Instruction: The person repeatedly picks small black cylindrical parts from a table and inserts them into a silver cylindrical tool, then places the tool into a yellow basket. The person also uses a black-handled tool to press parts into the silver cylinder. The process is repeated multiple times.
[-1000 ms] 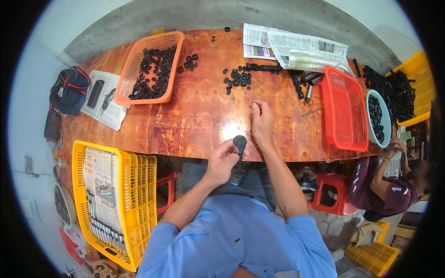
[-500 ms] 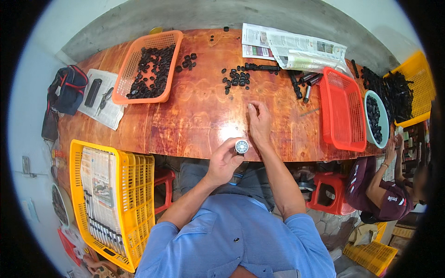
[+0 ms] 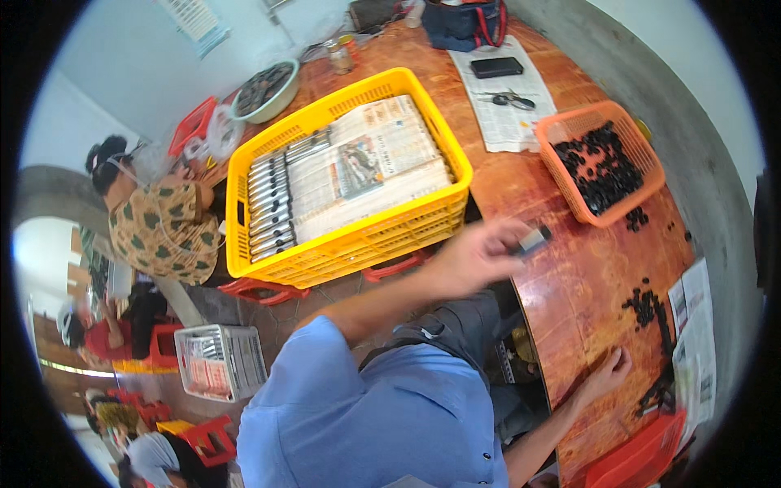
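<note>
Gripping the cylinder (image 3: 534, 240) in your left hand (image 3: 486, 250), right hand (image 3: 606, 374) seemingly empty, you risk dropping it should that hold slacken.

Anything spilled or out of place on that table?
Some small black parts lie loose on the table just outside the orange basket, while many similar ones sit inside. They may have spilled or been set there; I see no damage.
</note>
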The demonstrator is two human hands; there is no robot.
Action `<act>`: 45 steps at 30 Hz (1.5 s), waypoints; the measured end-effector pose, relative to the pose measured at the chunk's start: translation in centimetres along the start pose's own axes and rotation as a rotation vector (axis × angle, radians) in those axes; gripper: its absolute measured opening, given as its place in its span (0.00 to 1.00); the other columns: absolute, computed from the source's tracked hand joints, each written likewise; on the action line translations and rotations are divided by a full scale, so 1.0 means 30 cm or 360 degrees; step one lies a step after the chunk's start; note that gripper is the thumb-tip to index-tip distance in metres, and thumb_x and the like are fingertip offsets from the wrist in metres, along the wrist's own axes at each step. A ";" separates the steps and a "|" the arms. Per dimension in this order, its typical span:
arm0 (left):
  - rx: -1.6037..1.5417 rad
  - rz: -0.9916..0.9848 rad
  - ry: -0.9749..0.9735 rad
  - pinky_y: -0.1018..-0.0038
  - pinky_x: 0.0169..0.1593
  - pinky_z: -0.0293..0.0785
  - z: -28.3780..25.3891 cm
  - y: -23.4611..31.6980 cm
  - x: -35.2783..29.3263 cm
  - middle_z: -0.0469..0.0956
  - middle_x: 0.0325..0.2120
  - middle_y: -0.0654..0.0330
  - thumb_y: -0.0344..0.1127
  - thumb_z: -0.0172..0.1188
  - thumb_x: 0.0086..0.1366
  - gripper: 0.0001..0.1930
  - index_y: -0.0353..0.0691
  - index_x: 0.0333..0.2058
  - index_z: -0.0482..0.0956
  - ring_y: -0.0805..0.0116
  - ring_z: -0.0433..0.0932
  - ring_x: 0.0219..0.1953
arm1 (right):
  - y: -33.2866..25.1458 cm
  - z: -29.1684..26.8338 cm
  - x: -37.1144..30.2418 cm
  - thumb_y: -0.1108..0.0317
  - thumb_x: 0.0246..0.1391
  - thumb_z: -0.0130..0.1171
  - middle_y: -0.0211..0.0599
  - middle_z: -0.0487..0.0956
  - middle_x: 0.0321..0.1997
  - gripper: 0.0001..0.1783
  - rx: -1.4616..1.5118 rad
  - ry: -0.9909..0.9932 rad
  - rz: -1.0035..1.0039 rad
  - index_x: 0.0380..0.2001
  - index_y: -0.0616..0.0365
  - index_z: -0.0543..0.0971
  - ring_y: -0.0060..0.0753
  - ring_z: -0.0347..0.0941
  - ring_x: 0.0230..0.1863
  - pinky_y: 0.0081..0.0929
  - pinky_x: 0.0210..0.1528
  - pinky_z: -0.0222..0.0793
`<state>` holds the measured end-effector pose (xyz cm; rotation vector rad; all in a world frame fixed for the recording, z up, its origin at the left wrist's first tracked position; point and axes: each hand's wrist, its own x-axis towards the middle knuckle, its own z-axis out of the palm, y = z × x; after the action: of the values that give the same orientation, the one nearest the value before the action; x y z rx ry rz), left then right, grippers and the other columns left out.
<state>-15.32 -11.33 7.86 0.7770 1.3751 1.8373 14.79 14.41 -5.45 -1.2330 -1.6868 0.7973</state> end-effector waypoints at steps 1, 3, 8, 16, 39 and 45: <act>0.0118 0.0115 0.0246 0.75 0.50 0.76 -0.078 0.058 -0.012 0.78 0.43 0.61 0.22 0.64 0.61 0.21 0.38 0.53 0.72 0.74 0.78 0.45 | 0.001 0.006 0.005 0.62 0.67 0.55 0.42 0.77 0.46 0.18 0.0024 -0.0020 0.0005 0.47 0.68 0.76 0.34 0.73 0.46 0.28 0.49 0.71; 0.0692 0.0174 0.0662 0.78 0.44 0.76 -0.253 0.187 -0.049 0.79 0.39 0.62 0.28 0.65 0.61 0.20 0.39 0.52 0.74 0.77 0.78 0.39 | 0.016 0.009 0.005 0.61 0.67 0.55 0.41 0.77 0.45 0.18 0.0055 -0.0018 0.0018 0.47 0.68 0.76 0.33 0.73 0.46 0.28 0.49 0.71; 0.2302 0.0566 0.1135 0.65 0.45 0.75 -0.816 0.235 -0.119 0.76 0.40 0.49 0.28 0.66 0.58 0.17 0.37 0.47 0.78 0.54 0.78 0.41 | -0.024 0.022 0.003 0.67 0.67 0.54 0.45 0.77 0.46 0.15 0.0053 -0.0035 0.0039 0.48 0.71 0.75 0.35 0.74 0.47 0.29 0.51 0.73; 0.3065 -0.0282 0.1304 0.58 0.48 0.75 -1.281 0.083 -0.195 0.78 0.40 0.51 0.33 0.64 0.59 0.15 0.41 0.46 0.82 0.51 0.78 0.46 | 0.018 0.024 0.000 0.65 0.67 0.55 0.40 0.76 0.45 0.16 0.0077 -0.0009 0.0008 0.48 0.68 0.75 0.31 0.73 0.45 0.27 0.49 0.71; 0.3178 -0.0520 0.1230 0.56 0.48 0.79 -1.371 -0.010 -0.206 0.77 0.42 0.49 0.28 0.50 0.65 0.08 0.38 0.41 0.77 0.50 0.78 0.48 | -0.043 0.022 -0.015 0.69 0.63 0.56 0.43 0.77 0.43 0.12 -0.0055 -0.0019 0.0038 0.44 0.68 0.77 0.37 0.72 0.45 0.32 0.51 0.69; 0.3113 -0.0460 0.1360 0.54 0.45 0.75 -1.687 -0.129 -0.291 0.80 0.36 0.45 0.31 0.50 0.66 0.10 0.37 0.39 0.80 0.45 0.79 0.40 | -0.054 0.052 -0.025 0.72 0.60 0.55 0.41 0.78 0.43 0.09 -0.0041 0.0118 0.0043 0.40 0.66 0.78 0.36 0.74 0.45 0.31 0.51 0.69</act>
<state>-50.10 -45.22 -9.26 0.4000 3.4694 -0.0883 12.83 13.19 -4.90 -1.2899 -1.6283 0.7390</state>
